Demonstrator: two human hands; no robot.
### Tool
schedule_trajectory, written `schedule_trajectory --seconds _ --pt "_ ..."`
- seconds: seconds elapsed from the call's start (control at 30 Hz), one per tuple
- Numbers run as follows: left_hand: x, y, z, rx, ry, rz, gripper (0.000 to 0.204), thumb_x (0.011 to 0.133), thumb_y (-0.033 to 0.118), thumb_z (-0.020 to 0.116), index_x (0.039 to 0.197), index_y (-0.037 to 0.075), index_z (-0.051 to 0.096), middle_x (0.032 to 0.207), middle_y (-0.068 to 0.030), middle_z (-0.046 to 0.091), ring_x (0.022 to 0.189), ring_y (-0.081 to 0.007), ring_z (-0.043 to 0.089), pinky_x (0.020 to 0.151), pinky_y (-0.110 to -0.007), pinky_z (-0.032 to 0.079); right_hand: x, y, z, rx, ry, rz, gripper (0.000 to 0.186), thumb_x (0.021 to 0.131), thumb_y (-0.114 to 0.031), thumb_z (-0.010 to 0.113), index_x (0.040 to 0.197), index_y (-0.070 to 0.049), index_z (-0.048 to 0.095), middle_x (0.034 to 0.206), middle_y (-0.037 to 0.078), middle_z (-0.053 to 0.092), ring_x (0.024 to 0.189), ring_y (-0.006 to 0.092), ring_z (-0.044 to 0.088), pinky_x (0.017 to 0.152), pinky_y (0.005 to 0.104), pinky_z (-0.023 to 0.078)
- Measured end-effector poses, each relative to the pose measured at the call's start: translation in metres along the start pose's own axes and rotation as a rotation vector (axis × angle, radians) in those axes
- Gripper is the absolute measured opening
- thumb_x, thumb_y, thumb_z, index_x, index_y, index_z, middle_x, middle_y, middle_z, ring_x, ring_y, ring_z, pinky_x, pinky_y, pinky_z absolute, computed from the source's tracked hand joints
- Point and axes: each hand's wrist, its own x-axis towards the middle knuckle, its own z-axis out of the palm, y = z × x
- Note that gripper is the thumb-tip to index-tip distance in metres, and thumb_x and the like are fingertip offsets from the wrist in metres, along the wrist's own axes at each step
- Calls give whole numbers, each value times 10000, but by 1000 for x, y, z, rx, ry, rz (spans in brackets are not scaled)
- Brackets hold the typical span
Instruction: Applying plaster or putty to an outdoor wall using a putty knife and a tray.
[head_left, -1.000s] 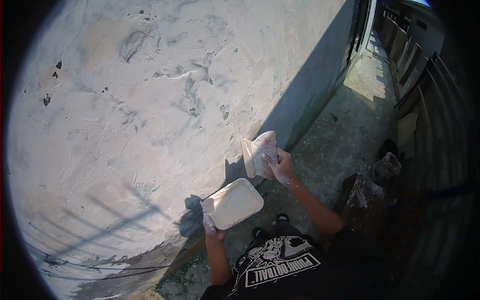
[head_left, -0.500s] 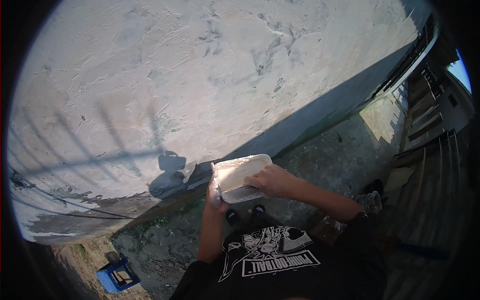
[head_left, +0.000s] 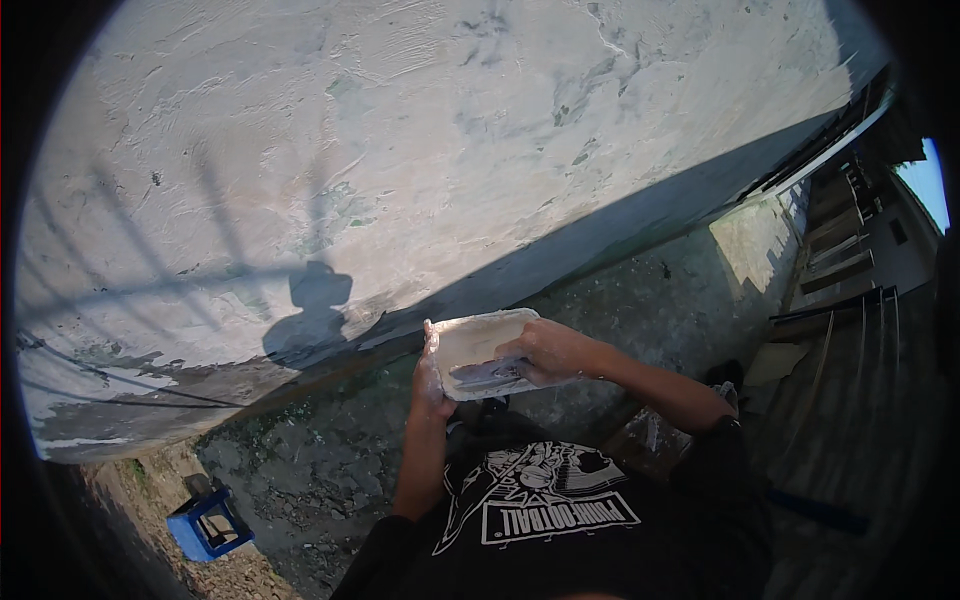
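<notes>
My left hand (head_left: 432, 385), smeared with white, grips the left side of a white rectangular tub (head_left: 475, 332) of pale paste, held level in front of my body. My right hand (head_left: 540, 355) is closed on a flat scraper (head_left: 480, 374), its blade down inside the tub and partly coated. Beyond the tub rises a rough plastered wall (head_left: 420, 130) with patchy pale and grey coats; shadows of railings and of my head fall on it.
A narrow concrete path (head_left: 650, 280) runs along the wall toward the upper right, past dark fencing (head_left: 840, 330). A blue plastic stool (head_left: 205, 525) stands on rubble at lower left. Beside me on the right sit some plaster-smeared items (head_left: 660, 440), partly hidden by my arm.
A second ago the scraper was raised beside the tub near the wall; it came down into the tub and its blade now lies lower in it. My view has turned, bringing the blue stool in.
</notes>
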Motion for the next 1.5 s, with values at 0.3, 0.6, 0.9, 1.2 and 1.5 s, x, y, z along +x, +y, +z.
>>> schedule_trajectory --seconds 0.3,0.6,0.9,1.2,1.5 --pt "11 -10 -6 0 -20 -50 600 921 535 344 1162 2 479 1081 -157 568 962 -257 586 828 -383 497 -5 -21 -15 6 33 99 225 611 -2 590 836 -14 604 834 216 601 848 389 575 756 443 471" --pt "11 -16 -10 84 19 -32 598 919 531 362 1142 -8 492 1052 -158 579 937 -252 596 809 -379 504 -8 -12 0 -80 -10 158 230 621 -18 597 850 -11 615 821 219 606 832 391 584 747 452 475" --pt "13 16 -19 -85 -42 71 569 938 475 369 1176 -31 474 1109 -142 570 981 -233 583 850 -365 490 -3 -12 -19 184 -11 237 241 758 -124 651 947 24 621 783 172 640 681 247 607 648 361 477" --pt "-1 23 -3 45 -8 304 556 944 451 377 1193 -40 462 1120 -156 578 990 -235 594 843 -353 498 -7 -7 -35 -37 343 516 227 760 -147 629 939 -8 630 783 232 620 688 371 600 649 371 492" --pt "5 15 5 101 -3 373 439 961 367 397 1132 -25 498 1066 -143 599 935 -209 615 809 -318 505 -10 6 -8 -298 216 517 240 655 -44 586 884 14 624 697 231 597 656 395 605 629 430 506"
